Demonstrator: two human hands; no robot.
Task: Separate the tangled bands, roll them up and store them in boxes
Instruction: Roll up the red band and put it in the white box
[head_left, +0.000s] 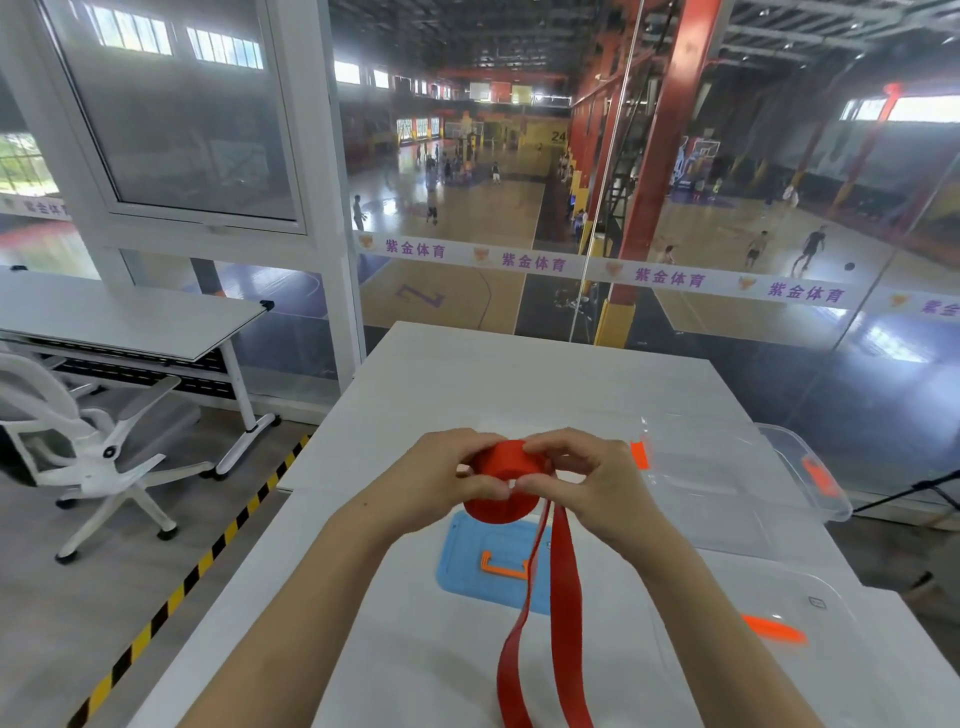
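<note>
Slack red band (563, 597) trails toward the person, free to feed the roll (498, 462) held above the blue lid (467, 566). Both the left hand (441, 478) and the right hand (592, 478) have their grip clamped on it, thumbs steadying the coil. Beyond, a clear box (779, 441) sits open on the surface (467, 384), probably its destination.

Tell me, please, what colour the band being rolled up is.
The band is plain red, seen best in the head view.

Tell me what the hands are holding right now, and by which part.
Both hold the red band by its rolled-up end: left hand on the roll's left side, right hand on its right. The unrolled tail trails loose, unheld.
</note>
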